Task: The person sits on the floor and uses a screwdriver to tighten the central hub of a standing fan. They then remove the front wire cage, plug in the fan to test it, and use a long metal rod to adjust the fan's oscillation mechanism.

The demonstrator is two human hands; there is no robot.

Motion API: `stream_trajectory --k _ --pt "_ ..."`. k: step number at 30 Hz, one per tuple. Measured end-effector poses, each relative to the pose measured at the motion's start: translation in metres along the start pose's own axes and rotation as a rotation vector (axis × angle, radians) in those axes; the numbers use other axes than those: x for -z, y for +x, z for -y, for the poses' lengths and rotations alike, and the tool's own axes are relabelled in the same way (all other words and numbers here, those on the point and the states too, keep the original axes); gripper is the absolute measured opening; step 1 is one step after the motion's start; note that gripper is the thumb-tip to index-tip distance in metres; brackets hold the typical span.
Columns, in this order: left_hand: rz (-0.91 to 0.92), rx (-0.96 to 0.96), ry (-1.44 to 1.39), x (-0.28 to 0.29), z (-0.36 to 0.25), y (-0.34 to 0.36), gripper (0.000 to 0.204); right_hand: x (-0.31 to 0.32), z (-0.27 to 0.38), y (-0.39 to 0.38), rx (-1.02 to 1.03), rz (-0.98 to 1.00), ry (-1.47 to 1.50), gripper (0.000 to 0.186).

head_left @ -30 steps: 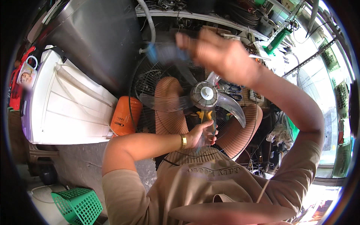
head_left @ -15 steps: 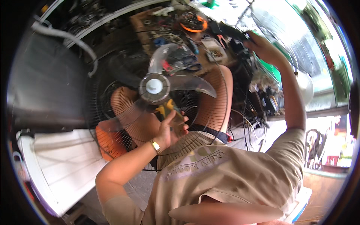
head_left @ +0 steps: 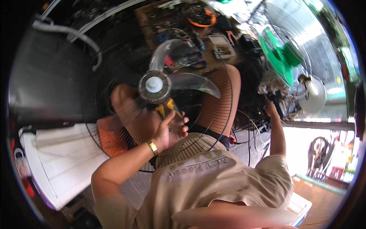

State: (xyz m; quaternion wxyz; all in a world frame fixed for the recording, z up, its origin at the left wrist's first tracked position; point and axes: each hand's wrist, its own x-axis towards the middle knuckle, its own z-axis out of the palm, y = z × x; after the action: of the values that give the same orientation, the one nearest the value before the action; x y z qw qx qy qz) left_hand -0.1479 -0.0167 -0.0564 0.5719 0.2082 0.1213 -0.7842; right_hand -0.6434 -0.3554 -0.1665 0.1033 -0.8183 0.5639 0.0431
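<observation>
A fan with clear blades point(head_left: 198, 86), a pale hub cap point(head_left: 153, 84) and a dark wire grille point(head_left: 231, 110) rests across my lap, between my knees. My left hand point(head_left: 167, 131) is below the hub, its fingers curled round a yellow-and-black tool point(head_left: 166, 108); its exact kind is not clear. On the right, my right hand point(head_left: 271, 109) reaches down into dark clutter beside some cables point(head_left: 254, 128). Its fingertips are hidden there, so what it touches does not show.
Ahead is a wooden bench point(head_left: 146, 26) with blue-handled scissors point(head_left: 198, 64), a plastic box of small parts point(head_left: 223, 50) and an orange ring point(head_left: 204, 23). A green fan point(head_left: 280, 57) stands at right, above a round white object point(head_left: 313, 95). An orange piece point(head_left: 111, 133) lies left.
My right hand has come down and back from the dark things at the far right of the bench to the clutter beside me. My left hand stays below the hub with the tool.
</observation>
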Motion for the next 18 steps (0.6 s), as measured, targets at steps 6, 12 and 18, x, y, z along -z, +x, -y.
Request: stream_trajectory --k 6,12,18 --pt "0.051 -0.014 -0.009 0.008 0.004 0.005 0.035 0.100 0.089 0.037 -0.116 -0.169 -0.140 0.039" --pt "0.051 -0.018 -0.022 0.007 0.004 0.001 0.033 0.181 0.376 0.015 0.884 -0.467 0.187 0.033" --pt "0.013 -0.036 0.053 0.002 0.001 0.000 0.034 0.138 0.541 0.028 1.578 -0.292 -0.088 0.057"
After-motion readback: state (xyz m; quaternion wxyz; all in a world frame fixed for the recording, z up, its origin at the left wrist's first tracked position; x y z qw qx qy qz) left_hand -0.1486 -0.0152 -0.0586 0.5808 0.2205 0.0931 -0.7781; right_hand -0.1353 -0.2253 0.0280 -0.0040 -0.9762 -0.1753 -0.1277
